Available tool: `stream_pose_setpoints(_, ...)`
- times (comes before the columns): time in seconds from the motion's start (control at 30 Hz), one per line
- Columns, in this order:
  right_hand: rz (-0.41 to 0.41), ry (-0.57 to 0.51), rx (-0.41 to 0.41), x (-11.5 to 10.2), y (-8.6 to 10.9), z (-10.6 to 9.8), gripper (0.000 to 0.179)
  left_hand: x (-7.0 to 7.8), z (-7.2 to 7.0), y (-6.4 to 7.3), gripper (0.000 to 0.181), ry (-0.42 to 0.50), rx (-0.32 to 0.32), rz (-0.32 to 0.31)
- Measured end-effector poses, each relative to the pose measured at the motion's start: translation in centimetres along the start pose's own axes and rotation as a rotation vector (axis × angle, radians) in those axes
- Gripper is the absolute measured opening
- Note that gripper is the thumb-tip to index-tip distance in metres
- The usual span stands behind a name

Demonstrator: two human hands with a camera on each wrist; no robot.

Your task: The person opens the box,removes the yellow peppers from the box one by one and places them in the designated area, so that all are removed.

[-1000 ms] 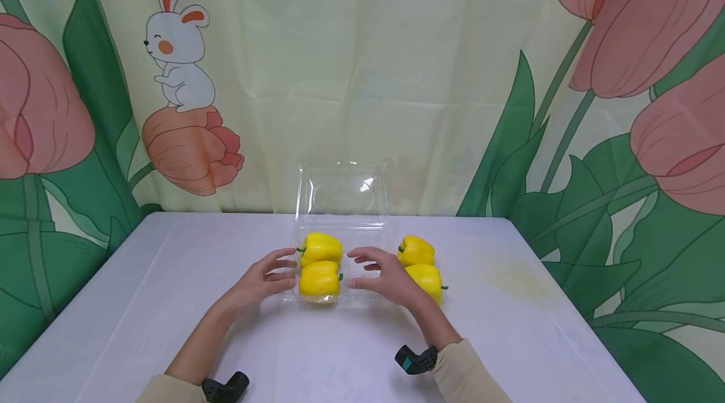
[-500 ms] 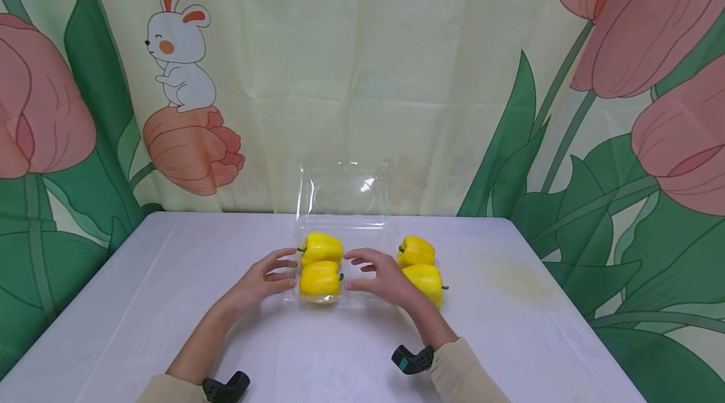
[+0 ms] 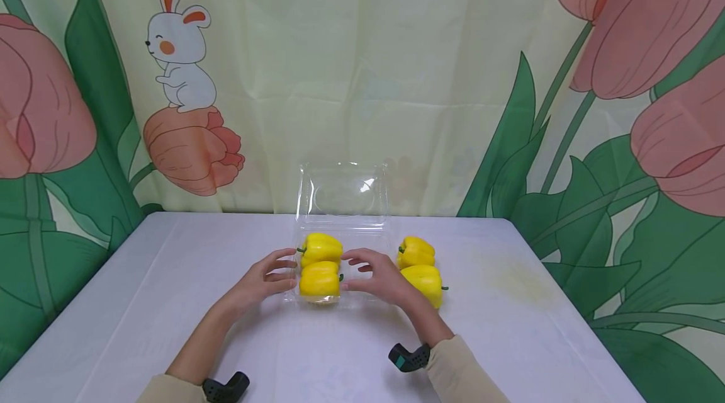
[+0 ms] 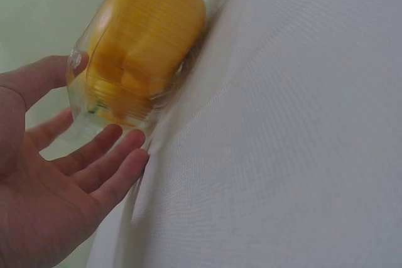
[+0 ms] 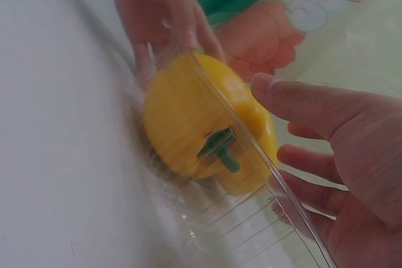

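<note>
A clear plastic clamshell box (image 3: 342, 221) stands on the table with its lid (image 3: 340, 192) raised at the back. In its left half lie two yellow bell peppers, a rear one (image 3: 323, 248) and a front one (image 3: 318, 279) with its green stem (image 5: 221, 149) facing right. My left hand (image 3: 266, 276) is at the box's left wall, its fingertips (image 4: 139, 158) spread along the plastic. My right hand (image 3: 384, 278) hovers over the box's right half, fingers loosely bent and thumb tip (image 5: 262, 82) close to the front pepper. Neither hand grips anything.
Two more yellow peppers, a rear one (image 3: 416, 251) and a front one (image 3: 426, 282), lie to the right of the box, beside my right wrist. A white cloth covers the table (image 3: 141, 302). Behind it hangs a curtain (image 3: 425, 75) printed with tulips and a rabbit.
My right hand has drifted a little left, closer to the peppers in the box. The left hand, the box and all the peppers have stayed where they were.
</note>
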State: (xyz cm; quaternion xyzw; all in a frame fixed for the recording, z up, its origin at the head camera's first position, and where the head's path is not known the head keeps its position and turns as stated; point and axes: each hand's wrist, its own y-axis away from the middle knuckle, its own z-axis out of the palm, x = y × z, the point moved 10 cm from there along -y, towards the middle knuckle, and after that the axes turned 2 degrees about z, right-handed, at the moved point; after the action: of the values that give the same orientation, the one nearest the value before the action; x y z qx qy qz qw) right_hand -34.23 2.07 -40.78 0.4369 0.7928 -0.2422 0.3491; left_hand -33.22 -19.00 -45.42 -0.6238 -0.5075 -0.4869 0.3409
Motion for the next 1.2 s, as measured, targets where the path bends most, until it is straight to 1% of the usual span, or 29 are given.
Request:
stream_pose_setpoints(0.33, -0.004, 0.009, -0.016, -0.2, -0.3, 0.3, 0.052, 0.0, 0.0, 0.0, 0.063, -0.001, 0.004, 0.001)
stream_pose_setpoints(0.67, -0.021, -0.028, -0.037, -0.8, -0.3, 0.6, 0.053, 0.0, 0.0, 0.1, 0.064, -0.001, -0.004, 0.003)
stream_pose_setpoints(0.97, -0.017, 0.018, -0.043, -0.7, -0.8, 1.1, 0.055, 0.0, 0.0, 0.0, 0.064, 0.004, -0.011, 0.009)
stream_pose_setpoints(1.07, -0.022, 0.02, -0.043, -0.8, -0.9, 1.2, 0.055, 0.1, 0.0, 0.1, 0.063, 0.003, -0.011, 0.009)
stream_pose_setpoints(1.2, -0.01, 0.02, -0.048, -0.7, -1.1, 1.4, 0.055, 0.1, 0.0, 0.1, 0.064, -0.002, -0.014, 0.009)
